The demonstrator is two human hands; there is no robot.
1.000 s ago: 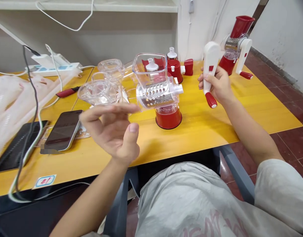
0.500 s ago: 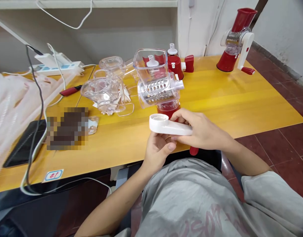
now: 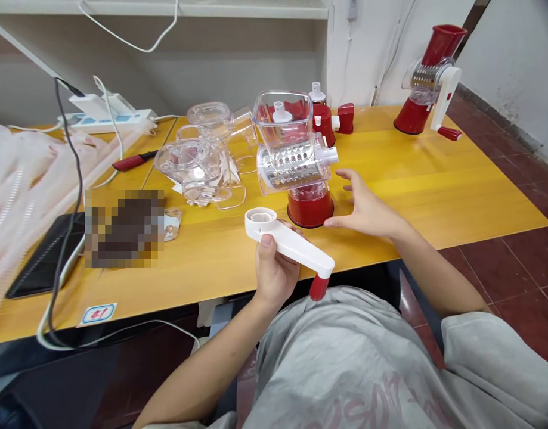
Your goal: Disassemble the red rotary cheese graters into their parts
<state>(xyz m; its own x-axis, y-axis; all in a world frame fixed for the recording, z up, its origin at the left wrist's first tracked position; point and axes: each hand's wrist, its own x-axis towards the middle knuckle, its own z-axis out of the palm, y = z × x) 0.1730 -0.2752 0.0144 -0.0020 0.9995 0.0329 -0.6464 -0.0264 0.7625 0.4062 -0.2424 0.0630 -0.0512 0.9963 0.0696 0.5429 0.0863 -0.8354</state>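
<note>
A white crank handle (image 3: 296, 245) with a red knob is held in my left hand (image 3: 276, 268), thumb on top and fingers beneath. Its round socket end points up and to the left. My right hand (image 3: 367, 208) is open, fingers apart, just right of the red base of a rotary grater (image 3: 310, 205); I cannot tell whether it touches. This grater stands upright, with a clear hopper, a perforated metal drum (image 3: 289, 164) and a white shaft end (image 3: 330, 155) facing right. No crank sits on that shaft.
Clear plastic housings (image 3: 193, 161) are clustered left of the grater. A second red base (image 3: 322, 122) stands behind it. An assembled grater (image 3: 423, 83) is at the back right. A red-handled tool (image 3: 133, 161), a power strip (image 3: 110, 121) and cables lie at the left.
My right hand has let go of the crank handle and moved right, opening beside the grater. My left hand now holds the handle alone, shifted left with its knob end tilted down.
</note>
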